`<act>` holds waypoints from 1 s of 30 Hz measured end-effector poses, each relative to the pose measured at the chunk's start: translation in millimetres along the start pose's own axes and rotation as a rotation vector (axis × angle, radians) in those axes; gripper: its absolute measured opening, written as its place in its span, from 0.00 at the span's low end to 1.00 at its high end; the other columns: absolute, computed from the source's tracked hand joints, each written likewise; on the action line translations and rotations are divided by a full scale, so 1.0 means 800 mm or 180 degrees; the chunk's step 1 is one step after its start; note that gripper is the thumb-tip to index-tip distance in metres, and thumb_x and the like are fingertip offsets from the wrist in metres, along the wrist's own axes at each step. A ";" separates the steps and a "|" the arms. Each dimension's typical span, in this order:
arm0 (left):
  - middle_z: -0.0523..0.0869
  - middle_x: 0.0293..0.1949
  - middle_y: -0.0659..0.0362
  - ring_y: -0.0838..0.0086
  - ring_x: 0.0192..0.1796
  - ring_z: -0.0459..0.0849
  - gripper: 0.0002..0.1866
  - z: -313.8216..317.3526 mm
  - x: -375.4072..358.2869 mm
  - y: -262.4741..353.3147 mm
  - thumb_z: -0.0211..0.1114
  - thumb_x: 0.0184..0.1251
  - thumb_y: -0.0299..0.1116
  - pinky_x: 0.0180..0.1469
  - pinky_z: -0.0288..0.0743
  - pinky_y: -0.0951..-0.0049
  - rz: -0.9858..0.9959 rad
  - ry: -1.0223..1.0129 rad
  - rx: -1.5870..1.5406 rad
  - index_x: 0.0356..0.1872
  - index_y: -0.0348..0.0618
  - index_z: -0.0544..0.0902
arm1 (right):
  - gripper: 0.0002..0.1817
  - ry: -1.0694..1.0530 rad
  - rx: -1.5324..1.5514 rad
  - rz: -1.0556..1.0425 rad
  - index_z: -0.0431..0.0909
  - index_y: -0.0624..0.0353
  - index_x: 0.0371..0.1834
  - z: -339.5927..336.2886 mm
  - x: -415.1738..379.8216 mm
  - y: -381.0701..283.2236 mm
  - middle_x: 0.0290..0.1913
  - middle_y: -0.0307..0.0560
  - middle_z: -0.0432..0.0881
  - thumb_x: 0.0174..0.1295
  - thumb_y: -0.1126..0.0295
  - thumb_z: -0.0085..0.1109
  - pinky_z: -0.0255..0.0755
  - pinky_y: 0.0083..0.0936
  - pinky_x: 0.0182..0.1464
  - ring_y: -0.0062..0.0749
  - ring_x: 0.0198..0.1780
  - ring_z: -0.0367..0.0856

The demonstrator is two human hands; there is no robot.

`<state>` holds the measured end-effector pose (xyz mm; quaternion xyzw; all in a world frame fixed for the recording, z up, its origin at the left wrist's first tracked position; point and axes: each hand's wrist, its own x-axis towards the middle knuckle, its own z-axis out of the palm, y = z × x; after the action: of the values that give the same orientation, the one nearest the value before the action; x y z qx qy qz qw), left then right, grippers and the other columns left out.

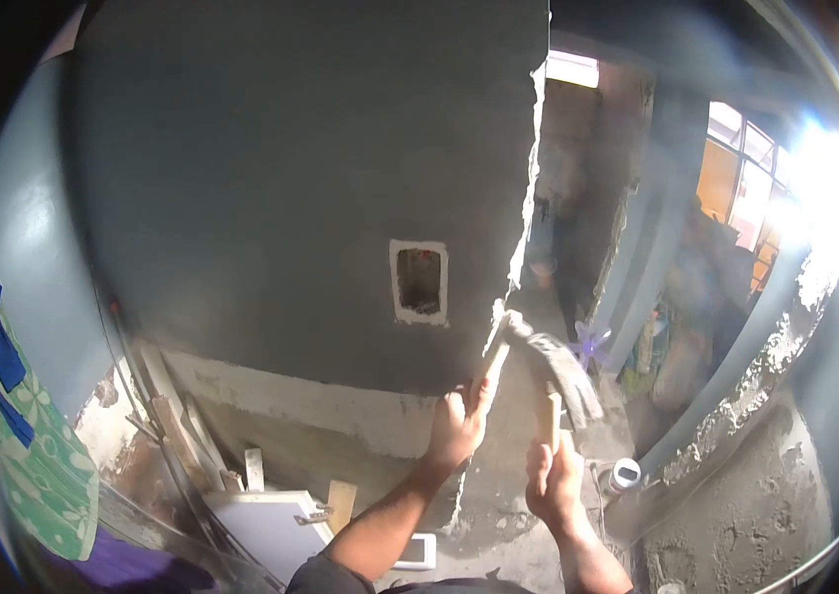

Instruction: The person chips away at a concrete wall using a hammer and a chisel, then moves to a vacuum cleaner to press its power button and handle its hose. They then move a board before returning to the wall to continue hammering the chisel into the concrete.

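My left hand is wrapped round a pale, chisel-like bar, held slanting up along the rough broken edge of the dark grey wall. In my right hand is the wooden handle of a hammer, gripped in a closed fist. The hammer's head is smeared by motion, close to the right of the bar's upper end. White, crumbled plaster runs down the wall edge beside my left hand.
A recessed wall box sits in the grey wall. Boards lean at the left beside a green patterned cloth. A white panel lies low, left of my left arm. A white round container stands right of my right hand.
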<state>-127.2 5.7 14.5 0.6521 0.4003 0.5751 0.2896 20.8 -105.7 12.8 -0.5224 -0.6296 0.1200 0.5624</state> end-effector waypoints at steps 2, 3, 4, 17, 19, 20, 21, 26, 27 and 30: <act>0.78 0.20 0.43 0.47 0.23 0.81 0.24 0.000 -0.002 -0.001 0.55 0.80 0.47 0.23 0.67 0.58 -0.0100 0.0009 0.0162 0.31 0.34 0.81 | 0.15 0.0305 0.0010 -0.0630 0.73 0.65 0.45 -0.010 -0.010 -0.003 0.26 0.49 0.78 0.74 0.61 0.50 0.71 0.32 0.26 0.40 0.19 0.76; 0.78 0.20 0.43 0.47 0.23 0.81 0.24 0.001 0.000 -0.003 0.55 0.80 0.47 0.23 0.67 0.58 -0.0098 0.0036 0.0155 0.31 0.34 0.81 | 0.21 0.0667 0.0458 -0.0840 0.70 0.63 0.41 -0.009 -0.006 -0.016 0.24 0.44 0.73 0.75 0.52 0.47 0.68 0.27 0.24 0.31 0.21 0.73; 0.78 0.19 0.44 0.48 0.23 0.81 0.24 0.002 -0.002 -0.006 0.55 0.80 0.47 0.22 0.66 0.58 -0.0015 0.0075 0.0177 0.30 0.35 0.80 | 0.27 0.1026 0.0914 -0.1023 0.68 0.61 0.37 -0.005 -0.003 -0.029 0.22 0.39 0.69 0.75 0.43 0.44 0.65 0.21 0.23 0.21 0.22 0.69; 0.80 0.21 0.43 0.47 0.25 0.82 0.23 -0.006 0.003 -0.007 0.58 0.78 0.46 0.25 0.69 0.56 0.0081 0.0043 0.0142 0.30 0.34 0.81 | 0.24 0.0631 0.1174 -0.0391 0.67 0.60 0.38 0.008 -0.023 0.016 0.23 0.37 0.68 0.75 0.46 0.46 0.64 0.20 0.22 0.20 0.20 0.67; 0.80 0.21 0.43 0.47 0.25 0.82 0.23 -0.006 0.004 -0.011 0.58 0.78 0.46 0.25 0.68 0.56 0.0127 0.0064 0.0168 0.30 0.34 0.81 | 0.27 0.1144 0.1527 -0.0792 0.67 0.57 0.36 0.001 -0.016 -0.030 0.23 0.40 0.67 0.73 0.40 0.46 0.64 0.23 0.22 0.23 0.20 0.66; 0.80 0.21 0.43 0.47 0.25 0.82 0.23 -0.005 0.005 -0.016 0.58 0.78 0.47 0.25 0.69 0.56 0.0090 0.0061 0.0204 0.30 0.34 0.81 | 0.25 0.0904 0.1974 -0.1129 0.69 0.58 0.36 -0.004 -0.012 -0.018 0.24 0.40 0.67 0.73 0.44 0.48 0.65 0.23 0.23 0.23 0.22 0.67; 0.80 0.21 0.43 0.47 0.25 0.82 0.23 -0.004 0.004 -0.018 0.58 0.77 0.47 0.25 0.69 0.56 0.0051 0.0050 0.0239 0.30 0.34 0.81 | 0.22 0.0860 0.2534 -0.0791 0.70 0.59 0.37 0.000 -0.009 -0.013 0.24 0.40 0.68 0.72 0.47 0.50 0.65 0.22 0.24 0.24 0.22 0.68; 0.81 0.21 0.42 0.50 0.26 0.84 0.25 -0.008 0.003 0.011 0.56 0.78 0.48 0.28 0.71 0.57 -0.0359 0.0011 0.0405 0.29 0.34 0.81 | 0.11 0.0065 0.0220 0.0335 0.72 0.60 0.36 0.038 0.005 0.058 0.19 0.42 0.72 0.74 0.65 0.52 0.66 0.28 0.24 0.27 0.20 0.73; 0.81 0.21 0.43 0.51 0.26 0.84 0.25 -0.008 0.003 0.011 0.55 0.78 0.48 0.28 0.71 0.57 -0.0446 -0.0029 0.0341 0.29 0.34 0.81 | 0.12 0.0172 0.0363 0.0322 0.72 0.60 0.37 0.034 -0.004 0.054 0.18 0.41 0.72 0.75 0.63 0.51 0.66 0.27 0.24 0.25 0.19 0.72; 0.80 0.20 0.44 0.51 0.24 0.82 0.25 -0.003 0.002 0.001 0.56 0.79 0.46 0.25 0.69 0.58 -0.0043 0.0075 0.0129 0.28 0.32 0.81 | 0.25 0.0304 0.0917 -0.0082 0.68 0.59 0.40 0.013 -0.005 0.018 0.22 0.33 0.68 0.76 0.45 0.44 0.62 0.18 0.21 0.15 0.20 0.65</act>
<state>-129.2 6.2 16.6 0.6483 0.4196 0.5725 0.2755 19.1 -98.0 -3.6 -0.4333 -0.5850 0.1770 0.6624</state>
